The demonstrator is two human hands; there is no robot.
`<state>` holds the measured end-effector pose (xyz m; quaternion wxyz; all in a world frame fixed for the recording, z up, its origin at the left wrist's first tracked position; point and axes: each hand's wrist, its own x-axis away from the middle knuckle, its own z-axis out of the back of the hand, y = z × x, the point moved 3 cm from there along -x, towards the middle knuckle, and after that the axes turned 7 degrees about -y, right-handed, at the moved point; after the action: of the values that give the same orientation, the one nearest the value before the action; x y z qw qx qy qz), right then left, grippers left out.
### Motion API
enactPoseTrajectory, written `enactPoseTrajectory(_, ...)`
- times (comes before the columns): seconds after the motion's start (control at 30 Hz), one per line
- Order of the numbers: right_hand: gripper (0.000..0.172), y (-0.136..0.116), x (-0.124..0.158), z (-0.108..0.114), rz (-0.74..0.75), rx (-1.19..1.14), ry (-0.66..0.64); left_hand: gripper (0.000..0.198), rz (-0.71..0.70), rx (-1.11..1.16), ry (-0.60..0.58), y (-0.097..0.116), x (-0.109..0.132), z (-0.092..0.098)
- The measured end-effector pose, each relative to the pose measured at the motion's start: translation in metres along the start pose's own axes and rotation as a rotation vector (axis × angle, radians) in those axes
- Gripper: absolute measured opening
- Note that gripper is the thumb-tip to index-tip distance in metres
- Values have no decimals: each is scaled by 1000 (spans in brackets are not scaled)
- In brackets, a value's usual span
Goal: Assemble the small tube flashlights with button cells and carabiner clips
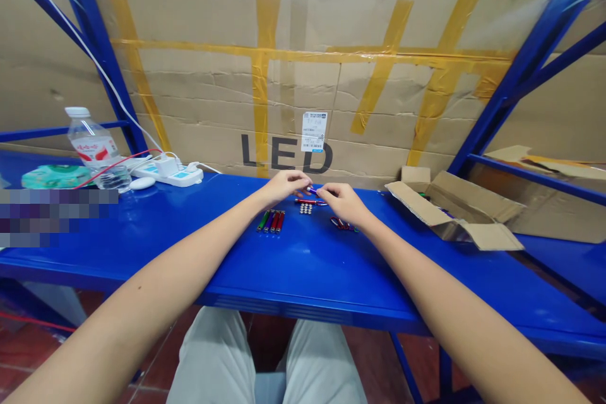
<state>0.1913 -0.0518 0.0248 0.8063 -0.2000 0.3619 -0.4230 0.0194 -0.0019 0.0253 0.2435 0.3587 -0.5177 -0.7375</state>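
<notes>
My left hand [285, 184] and my right hand [344, 201] meet over the far middle of the blue shelf [307, 265]. Both pinch a small purple pen-like piece [311, 190] between their fingertips. Just below the hands lies a red pen-like piece [305, 201] beside a small cluster of silver button cells [306, 208]. A row of several green and red tubes [271, 221] rests left of them. Under my right wrist lie a few more red and dark pieces [341, 225].
An open cardboard box [454, 211] sits at the right. A water bottle [95, 148], a white power strip [165, 172] with cables and a green packet [57, 177] stand at the left. Taped cardboard marked LED [284, 154] forms the back wall between blue rack posts.
</notes>
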Motion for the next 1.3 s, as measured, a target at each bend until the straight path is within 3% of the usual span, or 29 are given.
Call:
enactPoseTrajectory(0.07, 41, 9, -2, 0, -11, -36, -58, 22, -47, -178, -21, 2, 0, -6)
enactPoseTrajectory(0.2, 43, 24, -3, -1, -105, -172, -101, 15, -92, -310, -53, 3, 1, -12)
enactPoseTrajectory(0.3, 28, 32, -4, -2, -177, -276, -105, 12, -74, -352, 22, 1, 2, -10)
enactPoseTrajectory(0.4, 32, 39, -8, -2, -198, -331, -44, 10, -34, -371, 100, -4, 0, -4)
enactPoseTrajectory(0.5, 25, 48, -14, -2, -186, -344, 20, 9, -12, -427, 157, -9, -6, 3)
enactPoseTrajectory(0.63, 14, 61, -23, -5, -138, -244, 73, 10, -17, -518, 232, -17, -16, 15)
enactPoseTrajectory(0.77, 18, 70, -28, -8, -111, -53, 118, 9, -4, -597, 227, -28, -24, 23)
enactPoseTrajectory(0.97, 24, 68, -28, -9, -130, 171, 70, 4, 81, -607, 212, -35, -25, 22)
enactPoseTrajectory(1.17, 25, 66, -28, -7, -126, 215, 33, 9, 110, -627, 182, -30, -24, 21)
enactPoseTrajectory(1.3, 23, 66, -26, -3, -139, 233, 79, 12, 112, -562, 142, -30, -24, 23)
